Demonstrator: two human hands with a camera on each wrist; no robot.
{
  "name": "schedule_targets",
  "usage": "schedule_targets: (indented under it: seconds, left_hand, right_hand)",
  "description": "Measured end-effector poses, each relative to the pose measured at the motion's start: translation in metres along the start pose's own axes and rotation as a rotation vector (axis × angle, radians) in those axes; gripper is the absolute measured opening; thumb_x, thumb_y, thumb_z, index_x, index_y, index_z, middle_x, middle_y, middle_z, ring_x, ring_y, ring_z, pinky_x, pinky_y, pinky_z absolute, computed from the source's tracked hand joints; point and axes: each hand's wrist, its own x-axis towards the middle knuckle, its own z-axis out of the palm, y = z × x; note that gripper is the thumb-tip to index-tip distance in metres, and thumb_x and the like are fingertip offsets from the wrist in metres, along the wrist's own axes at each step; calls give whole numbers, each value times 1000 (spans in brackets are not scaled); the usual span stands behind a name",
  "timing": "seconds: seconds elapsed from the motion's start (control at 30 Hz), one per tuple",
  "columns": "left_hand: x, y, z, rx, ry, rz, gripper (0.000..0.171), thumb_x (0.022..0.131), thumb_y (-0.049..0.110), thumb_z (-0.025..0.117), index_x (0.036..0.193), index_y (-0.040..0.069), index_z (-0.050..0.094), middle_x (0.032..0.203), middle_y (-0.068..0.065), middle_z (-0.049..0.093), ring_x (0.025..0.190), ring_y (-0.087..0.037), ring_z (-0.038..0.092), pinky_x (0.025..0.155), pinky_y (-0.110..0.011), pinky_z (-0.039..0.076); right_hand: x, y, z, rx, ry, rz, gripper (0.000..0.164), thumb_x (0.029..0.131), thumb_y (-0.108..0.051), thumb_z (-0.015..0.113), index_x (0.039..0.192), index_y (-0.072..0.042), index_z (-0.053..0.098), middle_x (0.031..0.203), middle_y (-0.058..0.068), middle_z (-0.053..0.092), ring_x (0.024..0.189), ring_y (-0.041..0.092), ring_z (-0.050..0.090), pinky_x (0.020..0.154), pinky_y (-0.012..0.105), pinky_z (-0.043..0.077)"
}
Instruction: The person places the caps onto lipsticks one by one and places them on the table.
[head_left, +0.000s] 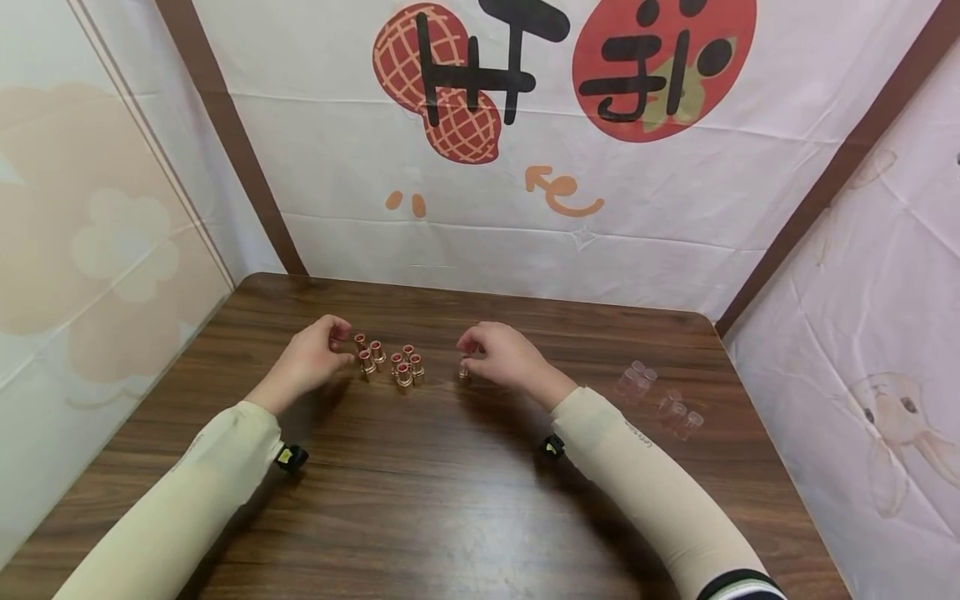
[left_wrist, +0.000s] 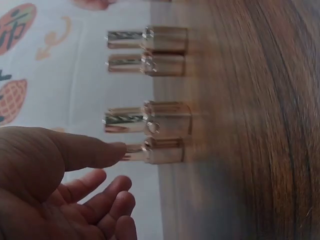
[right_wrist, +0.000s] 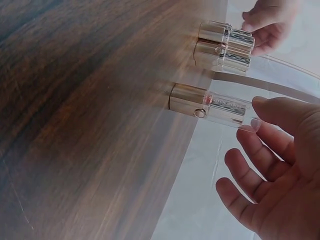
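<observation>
On the brown table several rose-gold lipstick tubes (head_left: pixel 404 376) stand upright in a cluster, their tops open and red inside. My left hand (head_left: pixel 307 358) is at the cluster's left side. In the left wrist view, its thumb (left_wrist: pixel 95 152) overlaps the top of the nearest tube (left_wrist: pixel 167 151); whether they touch I cannot tell. The other fingers are loosely bent, apart from the thumb. To the right of the cluster, my right hand (head_left: pixel 504 354) pinches the end of a clear cap (right_wrist: pixel 234 120), which sits over a separate upright lipstick tube (right_wrist: pixel 187 100).
Several transparent caps (head_left: pixel 670 403) stand on the table (head_left: pixel 420 500) to the right, beyond my right forearm. A printed white cloth (head_left: pixel 480 250) hangs behind the table's back edge, with more cloth walls at both sides.
</observation>
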Motion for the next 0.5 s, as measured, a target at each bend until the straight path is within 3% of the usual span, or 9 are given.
schedule_targets:
  seconds: [0.2, 0.5]
  left_hand:
    - [14, -4, 7, 11, -57, 0, 45, 93, 10, 71, 132, -3, 54, 127, -25, 62, 117, -41, 60, 101, -57, 46]
    - [22, -9, 13, 28, -74, 28, 39, 92, 8, 69, 128, -3, 58, 118, -23, 66, 110, -38, 63, 97, -54, 49]
  right_hand:
    - [-6, 1, -7, 9, -4, 23, 26, 94, -28, 74, 118, -17, 71, 113, -6, 68, 103, 10, 65, 93, 31, 53]
    - [-25, -2, -27, 27, 57, 2, 28, 93, -28, 76, 119, -18, 72, 115, -4, 68, 104, 13, 64, 93, 35, 53]
